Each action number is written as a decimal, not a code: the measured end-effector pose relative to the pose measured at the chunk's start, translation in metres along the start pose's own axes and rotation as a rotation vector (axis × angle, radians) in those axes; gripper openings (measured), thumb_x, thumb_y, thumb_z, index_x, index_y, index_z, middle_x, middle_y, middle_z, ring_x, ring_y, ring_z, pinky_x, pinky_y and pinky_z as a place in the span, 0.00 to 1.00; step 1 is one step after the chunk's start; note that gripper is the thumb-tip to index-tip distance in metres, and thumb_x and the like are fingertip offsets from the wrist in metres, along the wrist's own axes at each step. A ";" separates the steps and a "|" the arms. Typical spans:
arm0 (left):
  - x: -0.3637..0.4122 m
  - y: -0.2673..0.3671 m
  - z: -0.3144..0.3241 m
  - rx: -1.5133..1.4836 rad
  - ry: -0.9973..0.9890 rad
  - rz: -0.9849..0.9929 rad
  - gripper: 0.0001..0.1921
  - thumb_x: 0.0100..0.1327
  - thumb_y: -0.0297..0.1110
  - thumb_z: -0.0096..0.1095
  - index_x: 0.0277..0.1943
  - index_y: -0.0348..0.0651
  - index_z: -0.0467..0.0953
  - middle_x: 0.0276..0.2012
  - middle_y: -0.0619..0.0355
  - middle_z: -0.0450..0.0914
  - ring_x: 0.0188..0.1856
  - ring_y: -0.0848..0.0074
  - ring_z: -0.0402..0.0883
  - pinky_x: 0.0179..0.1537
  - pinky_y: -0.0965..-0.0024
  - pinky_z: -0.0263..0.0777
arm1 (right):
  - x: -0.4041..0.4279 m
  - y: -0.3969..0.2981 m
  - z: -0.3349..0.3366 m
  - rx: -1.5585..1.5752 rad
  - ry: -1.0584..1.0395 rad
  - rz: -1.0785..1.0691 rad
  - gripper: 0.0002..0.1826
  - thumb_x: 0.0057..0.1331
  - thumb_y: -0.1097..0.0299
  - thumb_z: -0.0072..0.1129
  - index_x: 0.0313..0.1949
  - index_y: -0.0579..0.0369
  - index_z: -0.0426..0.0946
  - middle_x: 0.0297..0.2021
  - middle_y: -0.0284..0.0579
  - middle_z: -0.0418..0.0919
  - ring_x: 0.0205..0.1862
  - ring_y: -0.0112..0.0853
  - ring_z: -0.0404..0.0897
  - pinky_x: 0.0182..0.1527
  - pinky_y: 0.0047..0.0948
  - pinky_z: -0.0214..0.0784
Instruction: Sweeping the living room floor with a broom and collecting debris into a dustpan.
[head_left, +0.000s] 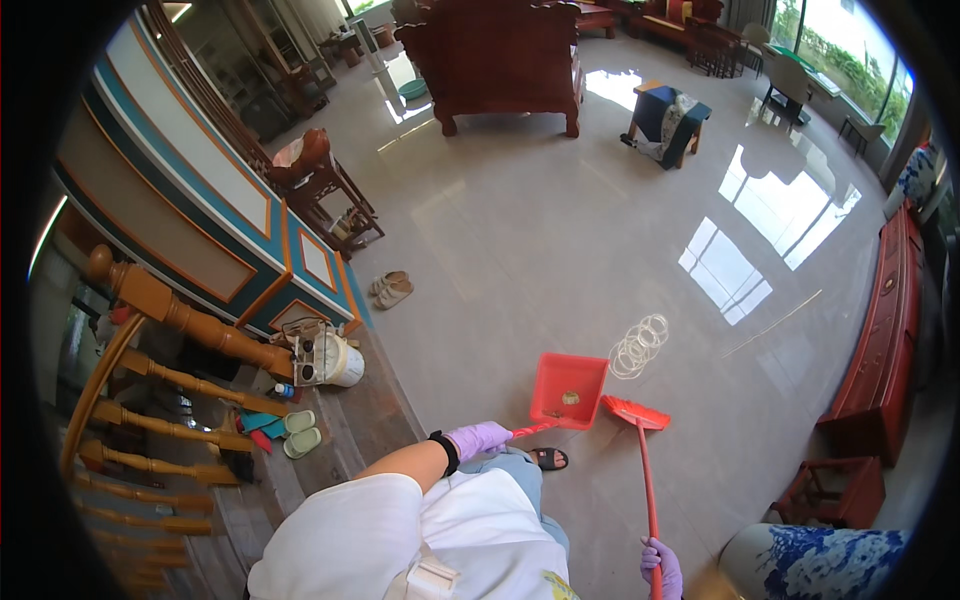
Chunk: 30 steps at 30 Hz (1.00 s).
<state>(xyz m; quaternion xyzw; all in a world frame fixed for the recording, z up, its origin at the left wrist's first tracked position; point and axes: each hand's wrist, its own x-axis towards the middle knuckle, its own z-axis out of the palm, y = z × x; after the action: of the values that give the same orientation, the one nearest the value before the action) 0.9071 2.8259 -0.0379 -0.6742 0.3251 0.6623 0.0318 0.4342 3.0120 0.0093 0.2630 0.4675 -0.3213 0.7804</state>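
My left hand (478, 439), in a purple glove, grips the twisted handle of a red plastic dustpan (553, 375). Some small yellowish debris (570, 397) lies in the pan. The red shaft of a broom is held in my right hand (661, 567), also gloved in purple. Just right of the dustpan, the red broom head (636, 412) rests on the glossy tiled floor (510, 277). Beyond the pan's far right corner lie several pale thin rings (639, 346), overlapping on the floor. A thin pale strip (772, 322) lies farther right.
Steps (352, 427) with a wooden balustrade (172, 427) run along my left, holding green slippers (301, 433) and a white bucket (343, 361). Beige sandals (391, 289) stand by the wall. A red wooden cabinet (874, 330) and a blue-and-white porcelain vase (825, 562) are at right.
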 end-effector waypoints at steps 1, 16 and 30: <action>-0.003 0.000 0.002 0.033 0.011 0.010 0.15 0.64 0.42 0.49 0.28 0.42 0.74 0.18 0.63 0.71 0.18 0.79 0.66 0.20 0.72 0.60 | 0.006 0.001 -0.016 -0.029 0.007 0.002 0.08 0.67 0.67 0.48 0.41 0.57 0.68 0.13 0.28 0.61 0.11 0.18 0.59 0.14 0.19 0.54; -0.005 0.014 0.055 0.340 -0.011 -0.007 0.15 0.64 0.44 0.43 0.23 0.50 0.69 0.14 0.68 0.65 0.15 0.82 0.60 0.18 0.75 0.53 | -0.107 0.209 -0.207 0.104 0.314 -0.202 0.10 0.69 0.66 0.46 0.27 0.46 0.66 0.14 0.24 0.61 0.13 0.16 0.61 0.14 0.14 0.52; 0.007 0.080 0.126 0.615 -0.158 -0.273 0.19 0.67 0.51 0.39 0.31 0.46 0.69 0.14 0.71 0.63 0.12 0.85 0.59 0.12 0.78 0.51 | -0.140 0.329 -0.228 0.962 -0.027 -0.537 0.15 0.68 0.69 0.48 0.52 0.61 0.62 0.16 0.27 0.60 0.13 0.14 0.60 0.13 0.12 0.51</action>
<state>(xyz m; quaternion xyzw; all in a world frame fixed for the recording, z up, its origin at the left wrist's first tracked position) 0.7585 2.8201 -0.0285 -0.6171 0.4130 0.5731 0.3467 0.5025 3.4259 0.0744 0.4572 0.3087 -0.6900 0.4686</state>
